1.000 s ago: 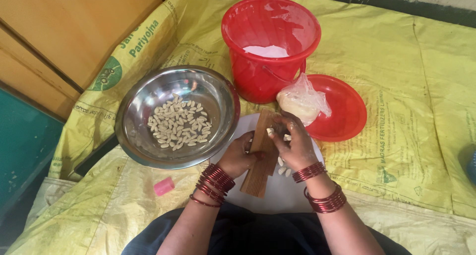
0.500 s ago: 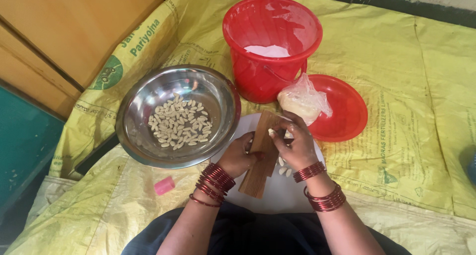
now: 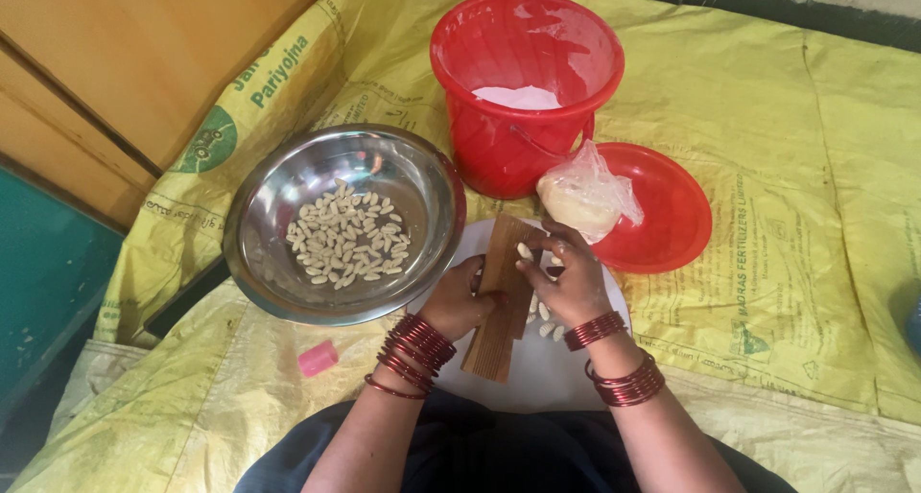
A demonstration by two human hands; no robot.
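1. Nearest to me, my left hand (image 3: 459, 304) holds the ridged wooden board (image 3: 501, 301) by its left edge, fingers wrapped around it so that it leans up off the white plate (image 3: 537, 378). Compared with a second ago its grip looks the same and the board has not shifted.
2. My right hand (image 3: 570, 280) rests on the upper part of the board, fingers curled close and pressing a small pale dough piece (image 3: 524, 251) against the ridges. It has barely moved in the last second, so I judge this piece is only partly rolled.
3. A few finished shaped pieces (image 3: 547, 320) lie on the plate just right of the board, under my right wrist. Their number looks unchanged.
4. A small pink object (image 3: 318, 358) sits on the yellow woven sheet (image 3: 815, 263) to the near left, well apart from my hands.
5. Left of the board stands the steel bowl (image 3: 278, 282), holding a heap of shaped pieces in its middle. Nothing new has dropped in.
6. Just beyond my right hand a dough lump in clear plastic (image 3: 585, 196) rests on the left rim of the red lid (image 3: 672, 224).
7. Farthest is the red bucket (image 3: 499, 138), upright, with something white inside.
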